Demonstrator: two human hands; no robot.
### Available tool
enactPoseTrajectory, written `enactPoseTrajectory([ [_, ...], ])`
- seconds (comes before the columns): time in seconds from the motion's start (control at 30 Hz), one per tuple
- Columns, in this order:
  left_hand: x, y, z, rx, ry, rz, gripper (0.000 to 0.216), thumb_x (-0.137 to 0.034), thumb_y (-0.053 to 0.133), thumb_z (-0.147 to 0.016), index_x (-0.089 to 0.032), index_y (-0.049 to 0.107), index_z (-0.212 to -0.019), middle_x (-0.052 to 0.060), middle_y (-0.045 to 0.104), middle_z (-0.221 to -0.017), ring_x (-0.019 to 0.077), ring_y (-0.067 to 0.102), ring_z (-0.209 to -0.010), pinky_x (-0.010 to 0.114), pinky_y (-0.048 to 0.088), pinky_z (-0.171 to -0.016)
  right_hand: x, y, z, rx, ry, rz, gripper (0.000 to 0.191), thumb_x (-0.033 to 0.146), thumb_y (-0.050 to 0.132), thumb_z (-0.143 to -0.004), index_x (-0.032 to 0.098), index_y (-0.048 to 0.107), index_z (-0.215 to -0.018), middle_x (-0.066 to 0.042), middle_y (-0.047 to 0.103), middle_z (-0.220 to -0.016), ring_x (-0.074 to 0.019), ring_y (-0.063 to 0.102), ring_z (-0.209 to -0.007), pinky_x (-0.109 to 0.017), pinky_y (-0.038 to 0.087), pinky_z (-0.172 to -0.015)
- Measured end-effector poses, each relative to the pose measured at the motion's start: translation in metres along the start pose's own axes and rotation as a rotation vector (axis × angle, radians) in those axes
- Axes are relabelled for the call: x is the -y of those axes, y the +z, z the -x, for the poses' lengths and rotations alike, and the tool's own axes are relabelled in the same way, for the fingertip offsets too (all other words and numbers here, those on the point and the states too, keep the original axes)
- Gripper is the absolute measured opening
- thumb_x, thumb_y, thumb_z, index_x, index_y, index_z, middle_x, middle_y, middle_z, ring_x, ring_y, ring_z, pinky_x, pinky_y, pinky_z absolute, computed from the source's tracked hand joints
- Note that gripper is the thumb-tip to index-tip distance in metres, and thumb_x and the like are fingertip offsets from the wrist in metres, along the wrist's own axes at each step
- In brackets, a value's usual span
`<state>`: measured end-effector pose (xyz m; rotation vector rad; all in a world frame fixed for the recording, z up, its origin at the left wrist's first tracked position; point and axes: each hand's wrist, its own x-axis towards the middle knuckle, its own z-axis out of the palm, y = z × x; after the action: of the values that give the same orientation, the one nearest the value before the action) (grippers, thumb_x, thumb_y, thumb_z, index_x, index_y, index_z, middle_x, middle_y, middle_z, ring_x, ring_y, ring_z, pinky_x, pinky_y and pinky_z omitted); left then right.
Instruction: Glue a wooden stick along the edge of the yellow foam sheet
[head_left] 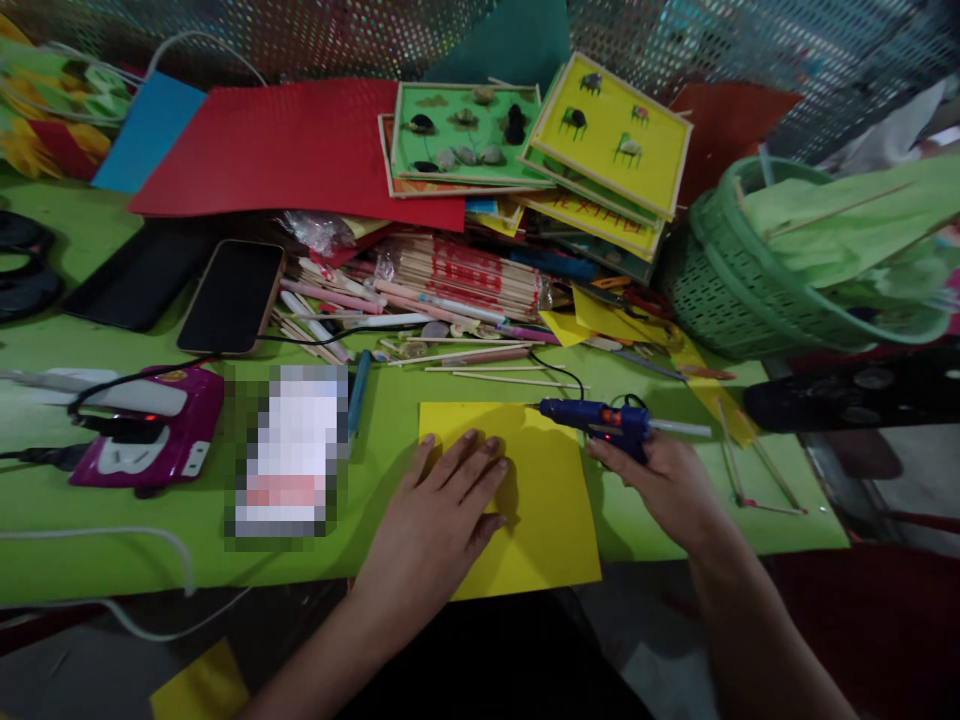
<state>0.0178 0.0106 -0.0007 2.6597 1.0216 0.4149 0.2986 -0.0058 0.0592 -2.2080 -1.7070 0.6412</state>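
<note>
A yellow sheet of paper [551,530] lies at the front edge of the green-covered table. On its left half my left hand [442,500] rests flat, fingers spread. My right hand [667,485] is wrapped around the handle of a blue hot glue gun [600,418], with a whitish glue stick [679,428] poking out of its back end. The gun's nozzle points left, over the sheet's top edge; whether it touches the paper I cannot tell. Thin wooden sticks [499,375] lie just beyond the sheet.
At left are a purple power strip [150,430], a dark phone [232,297] and a blurred-out bright screen [292,450]. Bundled sticks [457,275] and framed pebble pictures [469,130] pile up behind. A green basket [701,265] stands at right, near a stick frame [757,470].
</note>
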Motion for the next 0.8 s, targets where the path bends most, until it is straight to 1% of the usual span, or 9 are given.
enactPoseTrajectory([
  [0.17,0.000,-0.001,0.001,0.007,-0.005,0.015,0.046,-0.042,0.044,-0.107,-0.025,0.050,-0.149,-0.001,0.048,-0.160,0.0234,0.041,-0.150,0.056,0.034,-0.124,-0.004,-0.004,0.002,-0.022,0.035,0.009,0.045,0.061,0.057,-0.086,0.021,0.070,-0.071,-0.003,0.060,-0.056,-0.0223,0.060,-0.058,-0.032,0.041,-0.055],
  [0.27,0.000,0.000,0.000,0.012,-0.011,0.015,0.047,-0.042,0.045,-0.106,-0.025,0.050,-0.149,0.000,0.048,-0.160,0.0237,0.040,-0.150,0.056,0.034,-0.124,0.002,-0.002,0.002,-0.010,0.032,0.005,0.044,0.060,0.057,-0.087,0.021,0.071,-0.072,-0.002,0.058,-0.054,-0.0214,0.058,-0.056,-0.032,0.041,-0.054],
  [0.4,0.000,0.000,0.000,0.013,-0.012,0.015,0.046,-0.042,0.047,-0.106,-0.025,0.051,-0.149,0.000,0.048,-0.160,0.0239,0.040,-0.151,0.054,0.034,-0.124,0.006,-0.002,0.000,0.006,0.026,0.010,0.048,0.062,0.055,-0.087,0.020,0.071,-0.072,-0.002,0.057,-0.052,-0.0211,0.056,-0.053,-0.032,0.040,-0.053],
  [0.5,0.001,0.000,0.001,0.004,-0.009,0.011,0.046,-0.043,0.045,-0.106,-0.026,0.051,-0.149,0.000,0.048,-0.160,0.0232,0.040,-0.151,0.053,0.032,-0.125,-0.001,-0.004,0.002,-0.015,0.044,0.026,0.049,0.064,0.055,-0.086,0.021,0.071,-0.070,-0.003,0.059,-0.053,-0.0220,0.058,-0.055,-0.032,0.039,-0.053],
  [0.63,0.001,0.001,0.001,-0.009,0.002,0.006,0.046,-0.044,0.045,-0.106,-0.027,0.052,-0.149,-0.001,0.048,-0.160,0.0229,0.040,-0.151,0.052,0.031,-0.126,-0.013,-0.007,0.006,-0.072,0.067,0.024,0.049,0.066,0.058,-0.085,0.020,0.071,-0.072,-0.002,0.058,-0.052,-0.0223,0.059,-0.057,-0.032,0.040,-0.053],
  [0.8,0.002,0.000,0.000,-0.009,-0.003,0.008,0.046,-0.042,0.045,-0.106,-0.026,0.052,-0.149,0.000,0.050,-0.159,0.0230,0.043,-0.149,0.052,0.031,-0.126,-0.015,-0.010,0.007,-0.086,0.053,0.006,0.049,0.065,0.057,-0.085,0.021,0.070,-0.068,-0.002,0.057,-0.051,-0.0218,0.058,-0.056,-0.032,0.040,-0.053],
])
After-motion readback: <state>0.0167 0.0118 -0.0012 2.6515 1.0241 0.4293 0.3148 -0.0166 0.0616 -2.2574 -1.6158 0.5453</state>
